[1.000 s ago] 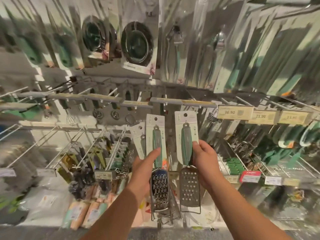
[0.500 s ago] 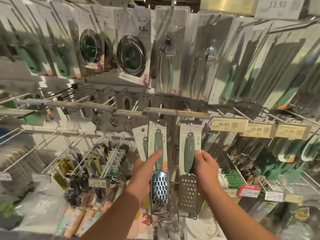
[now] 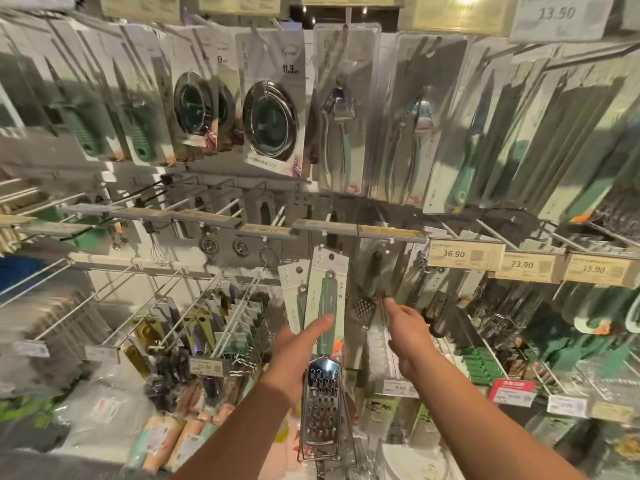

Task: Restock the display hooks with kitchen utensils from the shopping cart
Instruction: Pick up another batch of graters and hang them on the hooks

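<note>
Landmark: 36.90 price tag (image 3: 465, 255) on the middle rail. Left hand (image 3: 298, 355), down and left of the tag, grips a carded grater (image 3: 323, 362) by its green handle, thumb laid across the front; card top reaches toward the hook (image 3: 322, 244) under the rail left of the tag, hang-hole apparently at or just short of the hook tip, not confirmed seated. Right hand (image 3: 407, 322), below and just left of the tag, holds nothing, fingers loosely extended toward a second grater (image 3: 365, 299) hanging, motion-blurred, from the hook nearest the tag; contact between fingertips and that grater not resolvable. Judged progress: one grater likely hung, one in hand mid-placement, several hooks further left of the tag bare or nearly so, so restocking looks partial. Shopping cart out of view; remaining stock uncountable. Another carded item partly covered behind the held grater. Upper rows and everything right of the tag smeared by blur; most labels unreadable.
</note>
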### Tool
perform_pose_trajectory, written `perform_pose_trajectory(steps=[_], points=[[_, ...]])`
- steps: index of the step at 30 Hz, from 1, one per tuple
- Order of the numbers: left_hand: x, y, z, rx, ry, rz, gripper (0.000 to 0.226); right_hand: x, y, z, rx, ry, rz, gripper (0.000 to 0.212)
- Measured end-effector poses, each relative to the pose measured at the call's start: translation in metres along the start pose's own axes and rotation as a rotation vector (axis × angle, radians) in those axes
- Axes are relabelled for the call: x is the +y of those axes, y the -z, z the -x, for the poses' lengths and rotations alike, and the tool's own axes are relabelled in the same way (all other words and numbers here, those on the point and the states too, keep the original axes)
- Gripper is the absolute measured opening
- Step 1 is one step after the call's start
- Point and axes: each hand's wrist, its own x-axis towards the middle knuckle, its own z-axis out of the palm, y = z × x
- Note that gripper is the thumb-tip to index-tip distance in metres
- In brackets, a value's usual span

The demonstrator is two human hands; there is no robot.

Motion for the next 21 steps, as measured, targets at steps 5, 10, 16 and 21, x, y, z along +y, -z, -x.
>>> perform_pose_trajectory(steps=[5,10,16,21], points=[[-0.003,-0.004,0.002,-0.035,0.013,0.012,0.1,0.003,-0.006,0.024,-0.195,0.028,0.016,0.029],[-0.003,-0.01,0.002,-0.057,0.018,-0.03,0.043,0.002,-0.011,0.035,-0.295,0.12,0.011,0.022],[-0.009,-0.012,0.002,-0.051,-0.019,-0.114,0.047,0.009,-0.012,0.034,-0.307,0.144,0.0,0.021],[-0.01,-0.014,0.004,-0.094,-0.025,-0.133,0.027,0.014,-0.013,0.036,-0.321,0.18,-0.015,0.025]])
